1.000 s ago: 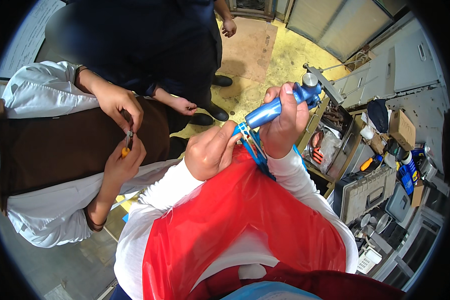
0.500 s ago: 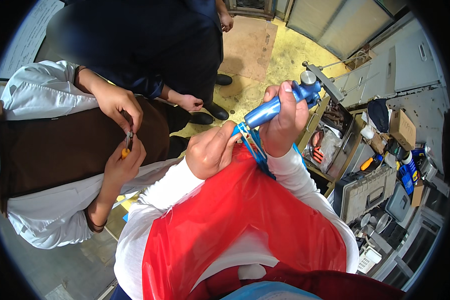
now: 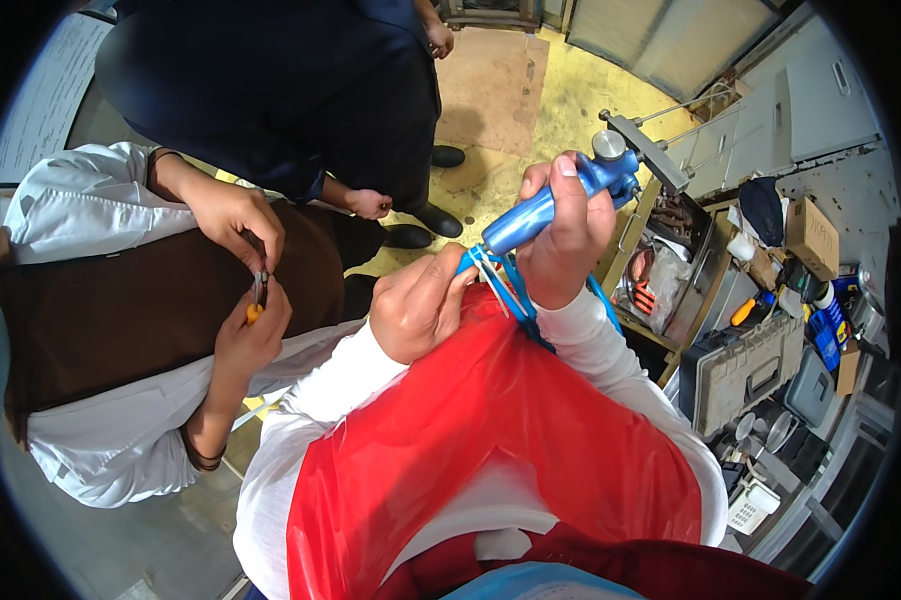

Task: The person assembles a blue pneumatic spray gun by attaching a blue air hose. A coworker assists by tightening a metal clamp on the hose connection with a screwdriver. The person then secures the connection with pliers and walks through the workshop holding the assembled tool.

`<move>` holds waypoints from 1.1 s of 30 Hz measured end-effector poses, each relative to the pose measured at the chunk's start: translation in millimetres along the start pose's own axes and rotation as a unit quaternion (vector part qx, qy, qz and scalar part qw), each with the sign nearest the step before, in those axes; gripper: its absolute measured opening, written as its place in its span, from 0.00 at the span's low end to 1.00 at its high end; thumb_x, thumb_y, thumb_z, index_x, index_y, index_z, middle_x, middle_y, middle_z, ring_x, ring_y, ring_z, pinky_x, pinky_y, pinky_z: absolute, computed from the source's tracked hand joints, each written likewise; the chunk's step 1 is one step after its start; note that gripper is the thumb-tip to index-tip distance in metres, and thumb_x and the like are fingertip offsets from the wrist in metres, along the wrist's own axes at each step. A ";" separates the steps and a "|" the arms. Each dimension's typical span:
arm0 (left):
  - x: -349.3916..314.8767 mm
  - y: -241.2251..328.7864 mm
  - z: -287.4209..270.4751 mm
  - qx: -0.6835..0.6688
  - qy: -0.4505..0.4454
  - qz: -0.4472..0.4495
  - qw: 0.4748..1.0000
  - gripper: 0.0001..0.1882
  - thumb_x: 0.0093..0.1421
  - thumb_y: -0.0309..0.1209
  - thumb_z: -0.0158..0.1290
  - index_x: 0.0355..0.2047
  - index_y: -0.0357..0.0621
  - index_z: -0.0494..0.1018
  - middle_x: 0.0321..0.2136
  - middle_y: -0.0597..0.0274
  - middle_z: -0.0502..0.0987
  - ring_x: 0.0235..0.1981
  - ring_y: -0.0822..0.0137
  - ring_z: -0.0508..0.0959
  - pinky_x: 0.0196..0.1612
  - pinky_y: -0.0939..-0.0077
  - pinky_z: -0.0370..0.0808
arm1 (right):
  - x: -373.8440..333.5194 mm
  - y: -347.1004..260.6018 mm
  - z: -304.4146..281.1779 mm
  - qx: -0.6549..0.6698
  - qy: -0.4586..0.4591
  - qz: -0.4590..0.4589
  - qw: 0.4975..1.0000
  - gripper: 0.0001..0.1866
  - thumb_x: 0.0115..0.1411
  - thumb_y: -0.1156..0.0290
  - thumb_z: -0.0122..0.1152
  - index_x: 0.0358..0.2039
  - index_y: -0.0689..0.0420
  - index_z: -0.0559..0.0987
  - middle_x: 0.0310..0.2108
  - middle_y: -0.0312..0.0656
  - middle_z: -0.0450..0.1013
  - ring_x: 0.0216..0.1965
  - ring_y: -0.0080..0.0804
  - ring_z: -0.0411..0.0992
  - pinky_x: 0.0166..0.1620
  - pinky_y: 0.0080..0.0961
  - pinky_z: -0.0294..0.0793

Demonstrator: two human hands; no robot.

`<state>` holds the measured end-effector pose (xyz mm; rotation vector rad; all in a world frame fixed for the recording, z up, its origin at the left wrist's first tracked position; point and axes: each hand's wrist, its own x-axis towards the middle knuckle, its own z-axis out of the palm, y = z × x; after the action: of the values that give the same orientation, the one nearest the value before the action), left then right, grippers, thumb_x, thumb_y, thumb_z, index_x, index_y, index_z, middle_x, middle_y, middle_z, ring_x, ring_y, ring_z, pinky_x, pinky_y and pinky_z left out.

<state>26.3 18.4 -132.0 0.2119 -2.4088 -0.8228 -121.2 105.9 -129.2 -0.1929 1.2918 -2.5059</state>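
Observation:
My right hand (image 3: 573, 235) is wrapped round a blue hand tool (image 3: 517, 223) with a tubular metal handle. At its far end sit a silver knob (image 3: 608, 145) and a grey metal bar (image 3: 648, 152) with thin rods sticking out to the right. My left hand (image 3: 411, 308) pinches a bright blue hose (image 3: 468, 262) at the handle's near end, its fingertips partly hidden. Loops of blue hose and a pale strand hang between my two hands, in front of my red apron (image 3: 471, 400). I cannot make out how the hose joins the handle.
To my left, a person in white sleeves and a brown apron (image 3: 151, 290) holds a small yellow-handled tool (image 3: 255, 311). Someone in dark clothes (image 3: 271, 90) stands beyond. On my right are an open drawer (image 3: 661, 265) of tools, a grey toolbox (image 3: 746, 375) and a cardboard box (image 3: 813, 237).
My hands and the blue tool have shifted slightly up and to the left in the view. Both grips stay the same.

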 end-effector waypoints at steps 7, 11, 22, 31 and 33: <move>-15.2 -14.9 -67.5 -0.300 -0.002 -0.391 0.870 0.12 0.71 0.31 0.56 0.47 0.33 0.78 0.20 0.72 0.73 0.19 0.86 0.65 0.22 0.87 0.60 | 95.9 -37.9 -87.4 0.106 0.197 -0.165 0.961 0.11 0.72 0.63 0.53 0.37 0.58 0.72 0.32 0.43 0.74 0.28 0.31 0.72 0.31 0.29 0.74; -6.5 -12.2 -50.0 -0.193 0.011 -0.192 0.962 0.13 0.72 0.30 0.53 0.48 0.30 0.78 0.23 0.68 0.76 0.20 0.82 0.68 0.25 0.86 0.63 | 54.4 -24.3 -48.0 0.102 0.215 -0.179 0.955 0.09 0.74 0.62 0.53 0.40 0.54 0.70 0.33 0.40 0.73 0.31 0.26 0.69 0.33 0.23 0.72; -21.1 -54.3 -25.8 -0.336 0.055 -0.050 0.939 0.13 0.70 0.34 0.55 0.42 0.33 0.75 0.31 0.58 0.76 0.29 0.68 0.72 0.34 0.74 0.70 | 13.5 6.4 -2.5 0.161 0.072 0.018 0.984 0.15 0.74 0.51 0.53 0.43 0.48 0.70 0.36 0.36 0.70 0.23 0.16 0.62 0.25 0.14 0.62; -32.3 -54.4 -19.0 -0.463 0.183 -0.110 0.860 0.16 0.66 0.41 0.54 0.40 0.39 0.72 0.32 0.65 0.70 0.35 0.68 0.68 0.45 0.69 0.65 | 4.6 24.0 -5.3 0.277 -0.171 0.117 0.938 0.13 0.76 0.54 0.51 0.51 0.48 0.73 0.51 0.43 0.76 0.21 0.17 0.66 0.24 0.12 0.65; -32.7 -49.6 -19.6 -0.456 0.198 -0.126 0.858 0.17 0.65 0.42 0.56 0.37 0.38 0.71 0.32 0.63 0.68 0.36 0.67 0.65 0.44 0.70 0.62 | 1.7 26.9 -3.1 0.268 -0.194 0.116 0.937 0.11 0.75 0.57 0.54 0.50 0.48 0.73 0.51 0.43 0.76 0.21 0.18 0.66 0.25 0.13 0.66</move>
<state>62.6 -20.6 -164.7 0.2786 -1.4178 -1.7437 -117.9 93.2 -152.9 -0.3574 0.4280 -2.3521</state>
